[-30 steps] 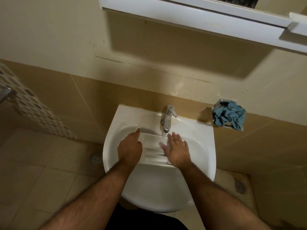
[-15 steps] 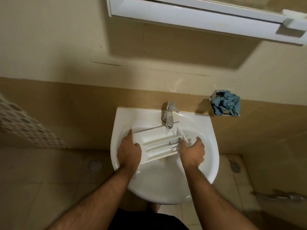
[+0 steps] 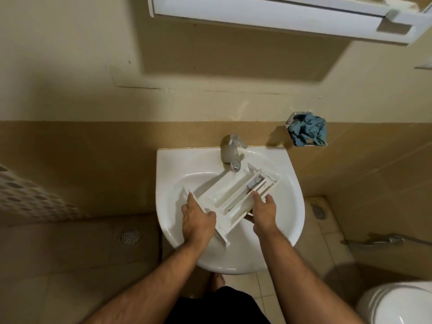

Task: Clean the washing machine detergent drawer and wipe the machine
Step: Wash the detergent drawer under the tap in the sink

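Head: both hands' fingers grip drawer.

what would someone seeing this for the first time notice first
Most striking is the white detergent drawer held tilted over the white sink, the left hand gripping its near-left end and the right hand its right side. Behind it stands the chrome faucet, and a crumpled blue cloth sits in a wall holder to the right.
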